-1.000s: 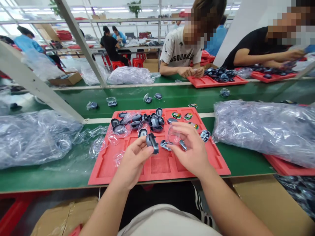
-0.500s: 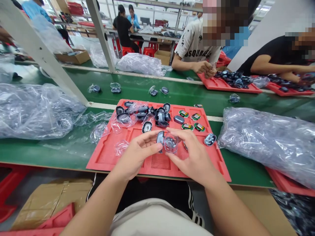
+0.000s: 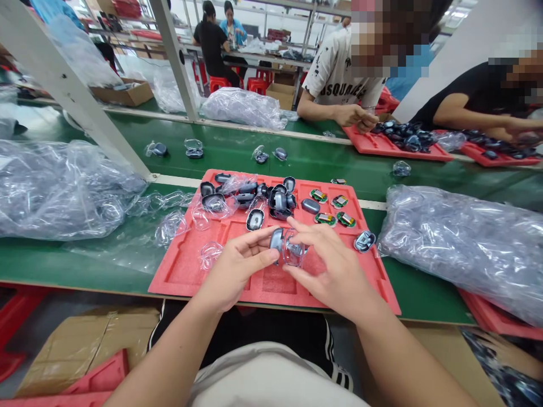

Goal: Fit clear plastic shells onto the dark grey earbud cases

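Your left hand (image 3: 237, 267) grips a dark oval case (image 3: 276, 239) above a red foam tray (image 3: 182, 281), while your right hand (image 3: 335, 275) pinches a clear plastic sleeve (image 3: 292, 252) right beside it, neither hand clenched. Both work over the tray on the green worktop (image 3: 80, 261). A light, even pinch suits the thin plastic; a steady case makes the sleeve easier to handle.

Glossy plastics over matt foam on my feed

I see a glossy dark plastic earbud case (image 3: 276, 240) and a smooth clear plastic shell (image 3: 293, 251) above a matt red foam tray (image 3: 271, 281), crinkled shiny polythene bags (image 3: 55, 192) on a smooth green belt (image 3: 85, 260), and dull, creased cardboard box (image 3: 85, 350) below.
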The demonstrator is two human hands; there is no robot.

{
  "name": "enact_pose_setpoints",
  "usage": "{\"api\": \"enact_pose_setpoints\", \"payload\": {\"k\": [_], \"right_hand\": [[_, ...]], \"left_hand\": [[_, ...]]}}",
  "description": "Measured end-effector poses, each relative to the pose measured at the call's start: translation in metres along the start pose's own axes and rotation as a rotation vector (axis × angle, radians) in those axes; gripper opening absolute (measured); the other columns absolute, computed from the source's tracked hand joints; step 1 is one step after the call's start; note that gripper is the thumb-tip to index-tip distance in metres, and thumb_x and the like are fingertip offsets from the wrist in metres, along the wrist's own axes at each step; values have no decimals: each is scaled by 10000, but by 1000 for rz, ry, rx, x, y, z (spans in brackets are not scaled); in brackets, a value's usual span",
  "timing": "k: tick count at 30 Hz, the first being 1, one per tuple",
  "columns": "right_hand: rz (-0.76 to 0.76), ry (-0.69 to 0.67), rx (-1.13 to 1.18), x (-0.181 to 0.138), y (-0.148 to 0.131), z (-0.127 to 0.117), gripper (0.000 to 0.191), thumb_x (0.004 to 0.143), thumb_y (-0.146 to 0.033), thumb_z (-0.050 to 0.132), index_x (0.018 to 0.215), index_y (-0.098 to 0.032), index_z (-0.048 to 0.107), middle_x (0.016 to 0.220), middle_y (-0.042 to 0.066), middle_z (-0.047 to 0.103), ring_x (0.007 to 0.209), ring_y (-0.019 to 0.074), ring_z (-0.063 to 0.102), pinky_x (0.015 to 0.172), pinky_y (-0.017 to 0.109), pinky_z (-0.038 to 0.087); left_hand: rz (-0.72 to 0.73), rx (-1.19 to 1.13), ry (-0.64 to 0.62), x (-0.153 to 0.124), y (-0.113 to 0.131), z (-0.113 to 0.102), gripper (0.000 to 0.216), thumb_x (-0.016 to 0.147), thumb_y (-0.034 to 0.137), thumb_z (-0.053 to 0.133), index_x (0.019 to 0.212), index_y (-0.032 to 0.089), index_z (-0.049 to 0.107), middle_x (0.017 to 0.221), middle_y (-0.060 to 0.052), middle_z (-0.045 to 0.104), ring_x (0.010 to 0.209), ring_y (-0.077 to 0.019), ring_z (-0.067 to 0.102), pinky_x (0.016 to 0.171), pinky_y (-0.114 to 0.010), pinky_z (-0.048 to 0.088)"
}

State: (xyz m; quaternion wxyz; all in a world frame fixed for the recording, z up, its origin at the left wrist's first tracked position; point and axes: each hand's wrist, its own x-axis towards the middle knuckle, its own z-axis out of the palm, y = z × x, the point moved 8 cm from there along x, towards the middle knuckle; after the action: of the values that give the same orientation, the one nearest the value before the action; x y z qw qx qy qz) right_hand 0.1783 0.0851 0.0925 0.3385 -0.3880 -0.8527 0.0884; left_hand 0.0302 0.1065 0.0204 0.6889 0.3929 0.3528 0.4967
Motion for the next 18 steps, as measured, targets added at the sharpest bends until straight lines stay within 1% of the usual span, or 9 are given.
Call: {"api": "enact_pose_setpoints", "payload": {"k": [5, 10, 12, 14, 18], "right_hand": [[-17, -14, -40, 2, -1, -1, 277, 929, -168, 723, 1177, -232, 618, 1468, 140, 651, 1240, 291, 629, 1054, 511, 542], [-96, -29, -156, 4, -5, 3, 124, 965, -201, 699, 1083, -223, 731, 1477, 144, 643, 1091, 280, 659, 981, 500, 569], [-125, -19, -187, 3, -6, 4, 131, 966, -201, 701, 1083, -214, 758, 1480, 161, 638, 1073, 282, 651, 967, 500, 572], [-144, 2, -180, 2, -6, 4, 146, 959, -196, 710, 1091, -205, 772, 1489, 177, 627, 1097, 290, 640, 982, 505, 567], [-128, 6, -111, -1, -5, 2, 147, 957, -200, 710, 1090, -203, 775, 1538, 178, 585, 1129, 286, 620, 1006, 500, 557]], "left_hand": [[3, -19, -18, 1, 0, 2, 410, 818, 256, 873, 1221, 254, 799, 1124, -66, 801, 1054, -193, 695, 951, -289, 548], [10, -84, -24, -1, 0, 4, 358, 838, 259, 856, 1193, 273, 809, 1128, -47, 801, 1043, -171, 697, 945, -264, 542], [14, -94, -21, -3, 0, 4, 377, 827, 249, 864, 1199, 274, 808, 1118, -47, 802, 1047, -176, 698, 944, -265, 544], [6, -107, -10, -5, -1, 2, 397, 822, 249, 867, 1214, 268, 803, 1122, -53, 799, 1060, -191, 699, 946, -274, 546], [-46, -187, -40, -9, -8, 3, 379, 883, 264, 808, 1261, 259, 779, 1168, -67, 784, 1056, -204, 707, 943, -291, 559]]}}
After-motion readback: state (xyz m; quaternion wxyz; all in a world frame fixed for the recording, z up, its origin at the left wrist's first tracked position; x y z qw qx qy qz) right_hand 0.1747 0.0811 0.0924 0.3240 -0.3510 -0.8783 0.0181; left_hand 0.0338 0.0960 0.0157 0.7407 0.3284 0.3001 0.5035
